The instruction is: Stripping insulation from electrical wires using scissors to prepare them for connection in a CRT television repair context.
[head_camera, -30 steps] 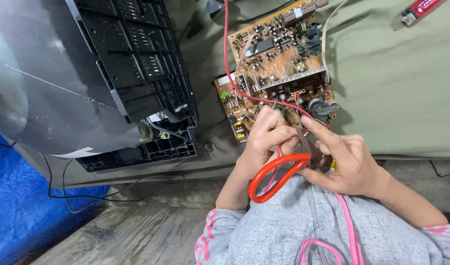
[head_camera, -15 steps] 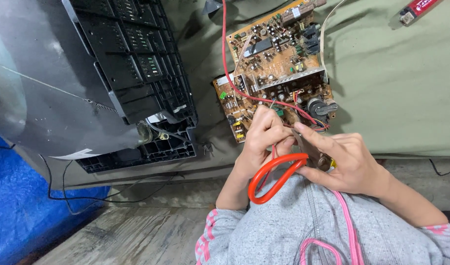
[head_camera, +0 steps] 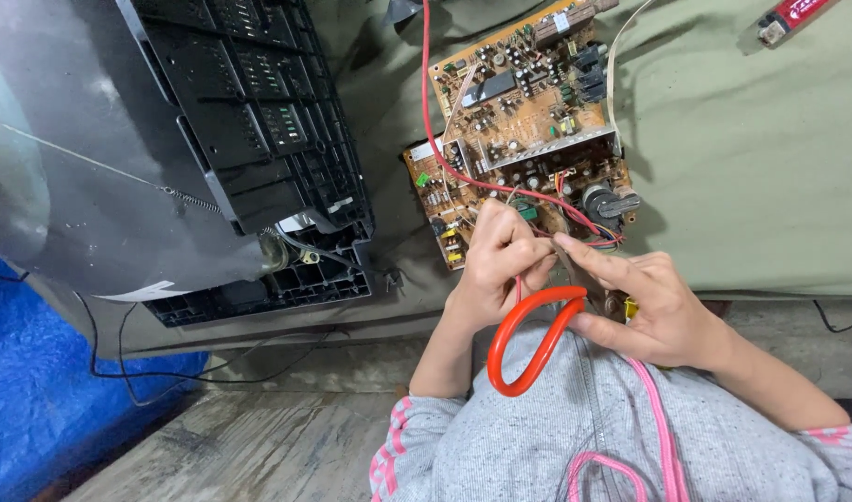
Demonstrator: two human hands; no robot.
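My right hand (head_camera: 654, 311) grips scissors by their red-orange loop handle (head_camera: 528, 339), blades pointing up toward a brown circuit board (head_camera: 524, 121). My left hand (head_camera: 496, 260) pinches a thin red wire (head_camera: 519, 279) just above the scissors, at the near edge of the board. A longer red wire (head_camera: 426, 102) runs from the top of the view across the board to its lower right. The scissor blades are mostly hidden between my fingers.
An old television set lies at left, with its grey picture tube (head_camera: 82, 177) and black plastic rear frame (head_camera: 259, 139). Green cloth (head_camera: 752, 167) covers the table. A red tool (head_camera: 789, 19) lies at top right. Blue tarp (head_camera: 26, 400) and black cables (head_camera: 166, 372) sit at lower left.
Both hands have shifted slightly together on the wire and scissors; the scissor handle has tilted a little. The board and television have not moved.
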